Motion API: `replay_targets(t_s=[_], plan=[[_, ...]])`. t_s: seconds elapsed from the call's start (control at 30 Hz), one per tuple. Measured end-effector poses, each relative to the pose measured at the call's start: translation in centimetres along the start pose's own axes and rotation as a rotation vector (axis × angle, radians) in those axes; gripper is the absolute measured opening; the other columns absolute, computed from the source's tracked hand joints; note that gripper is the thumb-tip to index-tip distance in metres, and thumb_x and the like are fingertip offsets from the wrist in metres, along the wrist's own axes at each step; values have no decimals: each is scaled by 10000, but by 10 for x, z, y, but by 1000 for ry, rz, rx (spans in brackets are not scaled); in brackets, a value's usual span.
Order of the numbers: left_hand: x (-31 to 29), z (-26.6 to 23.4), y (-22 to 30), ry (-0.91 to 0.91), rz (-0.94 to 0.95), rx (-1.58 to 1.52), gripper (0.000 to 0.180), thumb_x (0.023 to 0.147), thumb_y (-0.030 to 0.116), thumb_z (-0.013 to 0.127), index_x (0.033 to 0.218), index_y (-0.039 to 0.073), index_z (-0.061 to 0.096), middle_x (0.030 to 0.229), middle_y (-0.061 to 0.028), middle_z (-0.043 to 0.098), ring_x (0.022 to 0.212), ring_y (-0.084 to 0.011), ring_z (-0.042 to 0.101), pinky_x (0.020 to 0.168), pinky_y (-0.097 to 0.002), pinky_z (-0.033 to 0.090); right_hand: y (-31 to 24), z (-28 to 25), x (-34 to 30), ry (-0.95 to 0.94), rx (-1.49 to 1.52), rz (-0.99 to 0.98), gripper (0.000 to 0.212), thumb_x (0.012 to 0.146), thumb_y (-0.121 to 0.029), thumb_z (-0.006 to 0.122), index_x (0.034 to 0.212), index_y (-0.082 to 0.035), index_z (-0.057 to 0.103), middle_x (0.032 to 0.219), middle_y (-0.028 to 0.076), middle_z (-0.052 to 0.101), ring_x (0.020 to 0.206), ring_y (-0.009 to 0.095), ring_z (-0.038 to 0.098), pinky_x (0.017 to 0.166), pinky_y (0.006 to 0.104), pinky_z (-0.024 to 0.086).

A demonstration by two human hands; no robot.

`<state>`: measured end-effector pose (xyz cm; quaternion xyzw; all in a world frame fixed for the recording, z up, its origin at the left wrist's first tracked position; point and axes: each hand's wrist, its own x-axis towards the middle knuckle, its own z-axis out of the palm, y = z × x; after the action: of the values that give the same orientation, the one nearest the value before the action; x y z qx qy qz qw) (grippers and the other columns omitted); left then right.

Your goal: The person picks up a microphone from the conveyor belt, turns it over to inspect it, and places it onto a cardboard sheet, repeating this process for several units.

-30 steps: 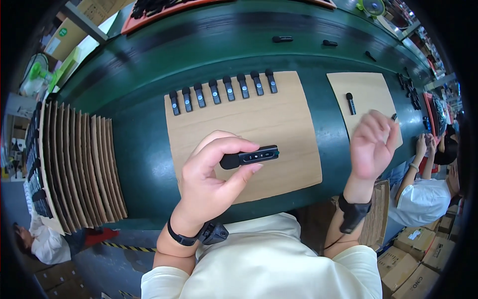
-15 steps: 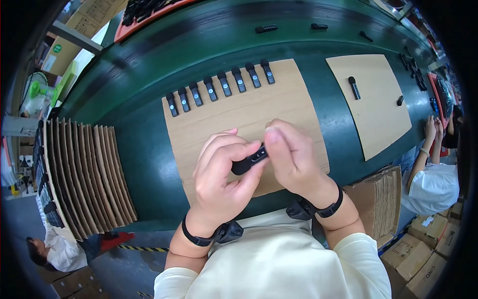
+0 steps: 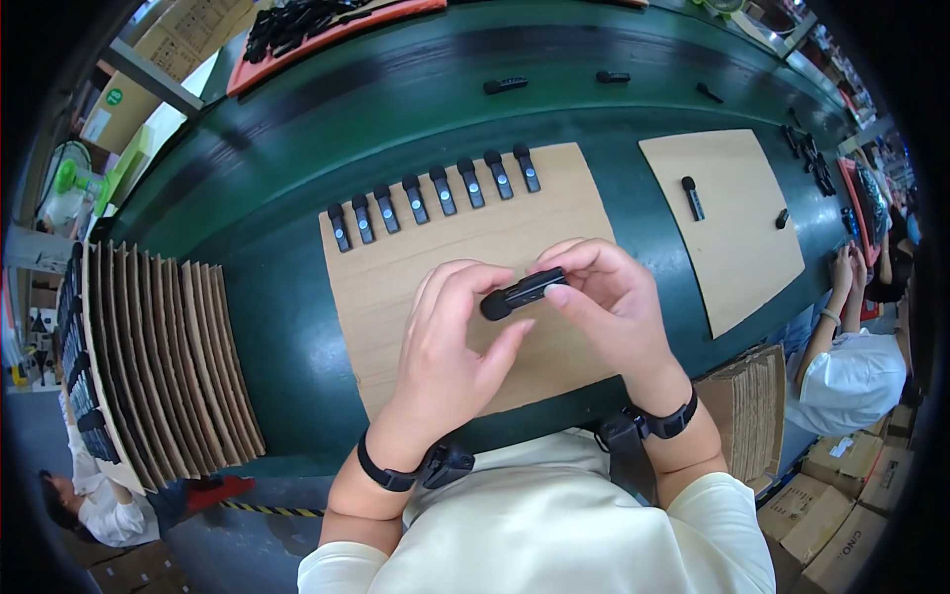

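Note:
Over the cardboard sheet (image 3: pixel 465 366), a small black clip-on microphone (image 3: pixel 522 292) with a round foam head is pinched by my right hand (image 3: pixel 623 312) between thumb and fingers. The foam head points left. My left hand (image 3: pixel 440 342) is open around that end, its thumb and fingers apart and not gripping. Along the sheet's far edge lie several similar microphones (image 3: pixel 445 195) in a slanting row, foam heads facing away from me, each with a small light-blue round mark.
A second cardboard sheet (image 3: pixel 732 252) at the right bears a microphone (image 3: pixel 694 200) and a small black piece (image 3: pixel 782 219). Upright cardboard sheets (image 3: pixel 188 366) stand at the left. Loose microphones lie on the green far strip (image 3: pixel 396 99). A co-worker (image 3: pixel 851 366) is at the right.
My left thumb and fingers have come off the microphone and spread. The right hand now holds it, with more of its body showing. The view has shifted slightly.

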<state>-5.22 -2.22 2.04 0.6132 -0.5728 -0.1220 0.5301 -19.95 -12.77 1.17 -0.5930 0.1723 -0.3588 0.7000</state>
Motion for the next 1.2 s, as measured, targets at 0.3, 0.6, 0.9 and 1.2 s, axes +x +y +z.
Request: replay_targets(t_s=[0.3, 0.6, 0.9, 1.2], plan=[[-19, -13, -24, -383, -134, 527, 521, 705, 175, 808, 1165, 31, 611, 1238, -185, 537, 1171, -349, 493, 996, -439, 404, -1, -73, 52, -52, -1025, -151, 252, 833, 42, 648, 1076, 2, 595, 1021, 100, 650, 898, 174, 643, 793, 279, 508], [-30, -4, -28, -491, -151, 680, 620, 693, 241, 821, 1234, 36, 599, 1336, -206, 467, 1240, -372, 436, 1033, -461, 389, 27, -93, 61, -294, -1317, -430, 197, 778, 23, 669, 947, -28, 583, 1081, 121, 616, 971, 313, 620, 825, 374, 518], [-32, 1, -32, -500, -112, 726, 662, 643, 262, 849, 1216, 31, 610, 1313, -206, 453, 1222, -363, 422, 1035, -486, 367, 41, -103, 77, -302, -1365, -370, 151, 799, 8, 655, 929, -39, 595, 1099, 104, 592, 1019, 306, 600, 854, 378, 508], [-30, 2, -30, -526, -137, 710, 653, 661, 252, 840, 1225, 22, 604, 1323, -217, 445, 1228, -386, 412, 1031, -495, 367, 46, -108, 105, -293, -1340, -399, 154, 798, -3, 664, 937, -32, 608, 1117, 108, 587, 1027, 309, 597, 869, 377, 508]])
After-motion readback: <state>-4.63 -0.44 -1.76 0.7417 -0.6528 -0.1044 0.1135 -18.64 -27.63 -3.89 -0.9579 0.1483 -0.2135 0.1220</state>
